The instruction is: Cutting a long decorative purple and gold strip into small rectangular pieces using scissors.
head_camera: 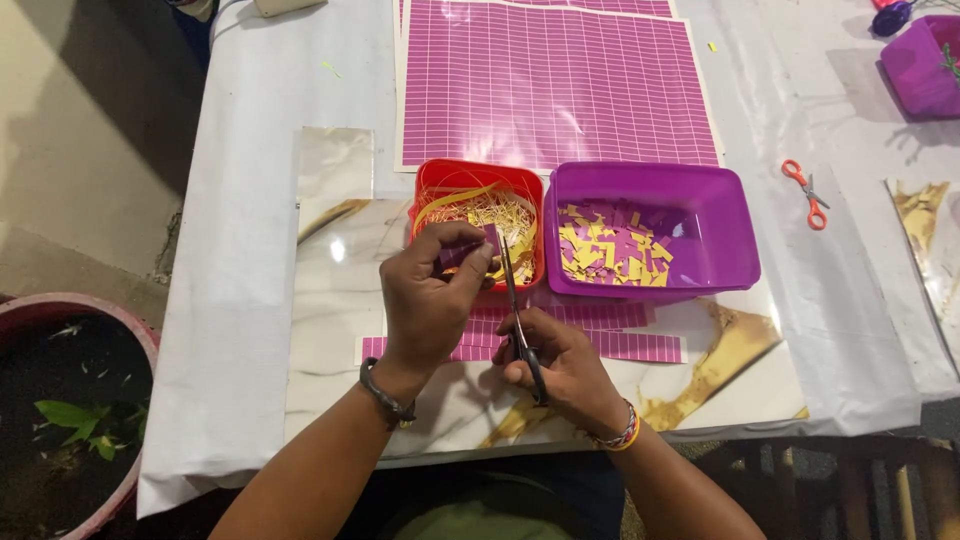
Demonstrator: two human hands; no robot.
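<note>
Nearest to you, your right hand [560,365] is closed through the handles of a pair of black scissors [518,318], blades pointing up and away from you toward the tubs. Just to the left and slightly farther out, your left hand [432,300] pinches a small purple strip piece [488,243] between thumb and fingertips, held right at the scissor blades and over the front edge of the red tub [478,222]. That tub holds a tangle of thin yellow and pale paper trimmings. Touching it on the right is a purple tub [720,235] with a heap of small cut purple and yellow pieces [612,245] lying in its left half.

Under your hands, a purple gridded strip sheet [610,345] lies flat on a glossy marble-patterned mat [330,300], partly hidden by your wrists. Beyond the tubs a large purple gridded sheet [555,80] is spread on the counter [240,250], which is covered in white plastic. A pair of orange-handled scissors [808,193] rests well apart to the right. At the far right corner stands another purple container [920,65]. Left of the counter, down on the floor, a reddish planter [70,400] holds dark soil and a few green leaves.
</note>
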